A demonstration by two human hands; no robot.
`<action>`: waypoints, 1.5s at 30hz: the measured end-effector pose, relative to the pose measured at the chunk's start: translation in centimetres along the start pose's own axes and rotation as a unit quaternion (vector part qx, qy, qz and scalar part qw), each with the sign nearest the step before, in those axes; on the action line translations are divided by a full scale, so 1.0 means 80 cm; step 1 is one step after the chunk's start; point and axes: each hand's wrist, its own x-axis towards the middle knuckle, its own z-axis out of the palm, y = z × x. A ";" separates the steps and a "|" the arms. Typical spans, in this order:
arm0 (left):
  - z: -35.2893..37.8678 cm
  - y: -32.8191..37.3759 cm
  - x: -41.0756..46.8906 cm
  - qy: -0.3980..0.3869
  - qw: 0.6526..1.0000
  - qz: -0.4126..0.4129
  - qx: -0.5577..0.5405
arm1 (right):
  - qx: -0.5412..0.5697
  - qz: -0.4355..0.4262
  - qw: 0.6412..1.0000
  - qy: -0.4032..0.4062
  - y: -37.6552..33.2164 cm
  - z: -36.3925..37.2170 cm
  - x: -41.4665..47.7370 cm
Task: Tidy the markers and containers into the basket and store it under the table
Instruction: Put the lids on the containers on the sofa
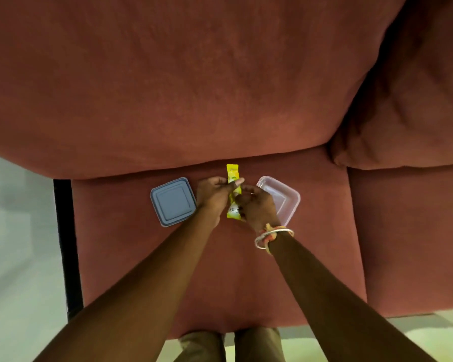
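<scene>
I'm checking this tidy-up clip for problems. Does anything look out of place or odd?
Nothing is spilled or damaged. The square grey-blue plastic lid lies apart from the clear square plastic container, both on the red sofa seat. Both hands, left and right, hold a yellow stick packet. No basket or markers are visible.

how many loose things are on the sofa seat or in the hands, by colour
Blue: 1, the lid lying flat on the seat.
Clear: 1, the open container on the seat.
Yellow: 1, the packet held by the left hand and right hand.
Total: 3
</scene>
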 end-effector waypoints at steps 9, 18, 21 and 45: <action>0.065 -0.017 -0.016 -0.077 0.996 0.017 0.034 | 0.101 0.069 0.991 0.052 0.022 -0.076 -0.007; 0.086 -0.007 0.002 -0.066 0.952 0.182 0.238 | -0.238 -0.024 0.963 0.125 0.018 -0.098 0.003; 0.090 -0.001 0.004 -0.054 0.932 0.214 0.289 | -0.308 -0.057 0.941 0.129 0.023 -0.099 0.006; 0.081 -0.016 0.004 -0.006 0.705 0.367 0.607 | -0.642 -0.184 0.742 0.058 0.044 -0.098 0.012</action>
